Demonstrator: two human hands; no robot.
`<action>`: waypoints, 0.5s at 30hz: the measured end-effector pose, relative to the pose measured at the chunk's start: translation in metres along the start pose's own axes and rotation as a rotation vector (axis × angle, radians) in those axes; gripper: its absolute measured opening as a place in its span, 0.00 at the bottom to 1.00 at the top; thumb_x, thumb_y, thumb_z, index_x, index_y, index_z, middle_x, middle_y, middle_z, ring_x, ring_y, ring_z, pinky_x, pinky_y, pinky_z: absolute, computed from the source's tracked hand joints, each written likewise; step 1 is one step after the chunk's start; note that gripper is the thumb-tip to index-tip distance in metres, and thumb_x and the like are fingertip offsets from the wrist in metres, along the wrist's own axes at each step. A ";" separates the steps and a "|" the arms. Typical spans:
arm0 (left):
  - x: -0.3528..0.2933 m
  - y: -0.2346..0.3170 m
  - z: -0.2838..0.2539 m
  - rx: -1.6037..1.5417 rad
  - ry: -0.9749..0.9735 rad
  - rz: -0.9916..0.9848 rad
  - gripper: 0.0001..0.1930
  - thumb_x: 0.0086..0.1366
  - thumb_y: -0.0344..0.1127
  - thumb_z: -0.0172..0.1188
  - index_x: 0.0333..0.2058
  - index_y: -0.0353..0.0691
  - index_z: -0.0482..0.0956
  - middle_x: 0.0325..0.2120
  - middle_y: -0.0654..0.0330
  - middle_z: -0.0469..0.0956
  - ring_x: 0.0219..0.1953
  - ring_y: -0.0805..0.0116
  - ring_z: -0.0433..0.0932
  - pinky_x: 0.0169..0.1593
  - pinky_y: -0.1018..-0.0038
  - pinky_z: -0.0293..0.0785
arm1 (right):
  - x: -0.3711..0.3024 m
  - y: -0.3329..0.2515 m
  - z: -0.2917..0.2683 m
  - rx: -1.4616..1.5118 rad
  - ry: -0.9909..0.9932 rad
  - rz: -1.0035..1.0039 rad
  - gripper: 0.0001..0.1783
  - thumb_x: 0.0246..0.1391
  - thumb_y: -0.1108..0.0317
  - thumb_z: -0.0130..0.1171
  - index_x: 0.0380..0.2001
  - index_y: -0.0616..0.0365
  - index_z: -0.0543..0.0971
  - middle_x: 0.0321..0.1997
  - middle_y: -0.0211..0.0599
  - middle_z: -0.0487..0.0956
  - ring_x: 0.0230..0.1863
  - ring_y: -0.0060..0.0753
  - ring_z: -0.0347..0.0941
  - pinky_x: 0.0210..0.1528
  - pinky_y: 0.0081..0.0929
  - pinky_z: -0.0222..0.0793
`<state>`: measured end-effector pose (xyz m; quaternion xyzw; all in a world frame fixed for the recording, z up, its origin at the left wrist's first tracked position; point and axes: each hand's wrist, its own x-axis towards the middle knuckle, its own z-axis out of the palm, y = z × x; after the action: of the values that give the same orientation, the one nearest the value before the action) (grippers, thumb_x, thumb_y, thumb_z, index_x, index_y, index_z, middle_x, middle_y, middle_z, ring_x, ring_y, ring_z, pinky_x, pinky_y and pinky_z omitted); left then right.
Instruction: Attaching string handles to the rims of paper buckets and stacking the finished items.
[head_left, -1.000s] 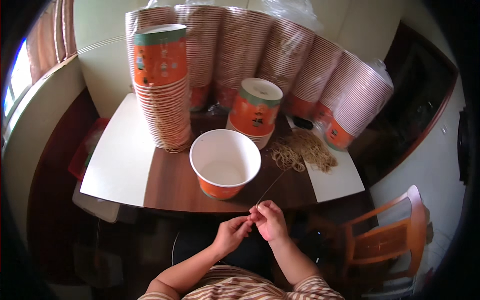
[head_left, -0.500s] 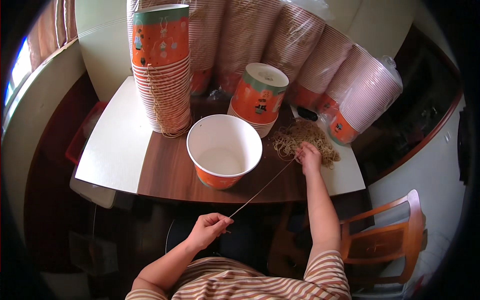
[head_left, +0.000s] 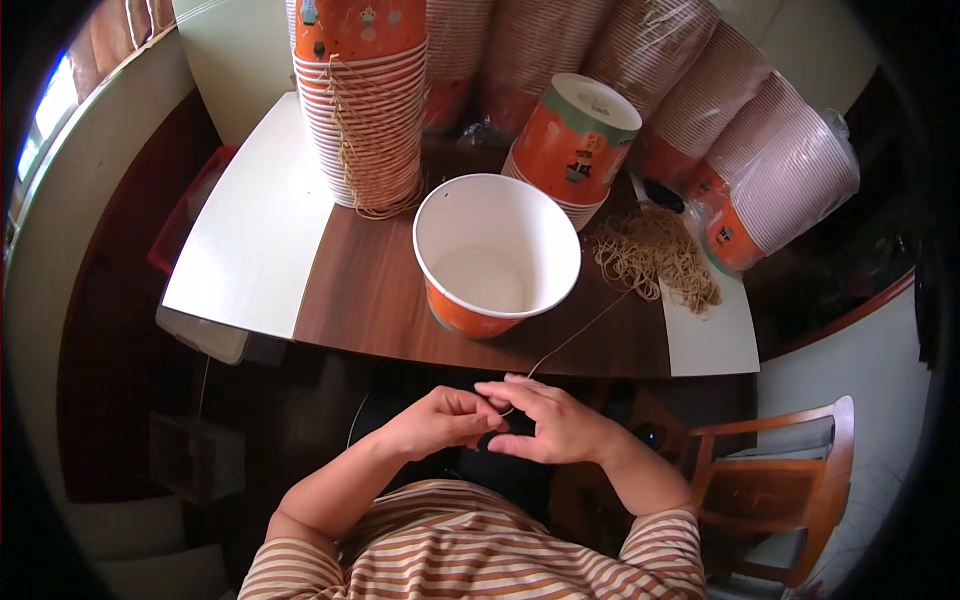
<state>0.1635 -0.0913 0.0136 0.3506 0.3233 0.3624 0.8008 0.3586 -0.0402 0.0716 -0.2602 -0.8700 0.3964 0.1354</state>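
Note:
In front of my body, below the table's front edge, my two hands meet. My left hand (head_left: 440, 422) pinches a thin tan string (head_left: 577, 334) between thumb and fingertips. My right hand (head_left: 555, 422) is at those fingertips, its fingers stretched out and the thumb apart. From the hands the string runs up over the table edge to a tangled pile of tan string (head_left: 655, 255) on the right. Just beyond my hands, a large paper tub (head_left: 470, 312) stands upright, its white inside facing up; its outer wall is orange and green.
A tall stack of upside-down tubs (head_left: 370, 130) with looped string down its side stands on the left. Behind the upright tub is a shorter upside-down stack (head_left: 575, 150). Plastic-wrapped tub stacks (head_left: 785, 185) line the back. A wooden chair (head_left: 835, 470) stands at right, a red bin (head_left: 185, 225) at left.
My right hand has left the string pile and come down to my left hand. The string between pile and hands has gone slacker. The view has shifted, so the table sits higher.

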 end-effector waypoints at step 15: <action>-0.011 -0.022 -0.011 -0.120 0.115 -0.065 0.10 0.64 0.36 0.57 0.36 0.34 0.79 0.23 0.64 0.78 0.22 0.81 0.69 0.27 0.85 0.67 | -0.005 0.018 0.008 0.275 0.271 0.244 0.04 0.53 0.73 0.60 0.30 0.62 0.80 0.23 0.31 0.77 0.25 0.16 0.71 0.29 0.16 0.68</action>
<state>0.1571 -0.1071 -0.0076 0.2697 0.3577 0.3745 0.8119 0.3657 -0.0384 0.0529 -0.3936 -0.7438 0.4860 0.2360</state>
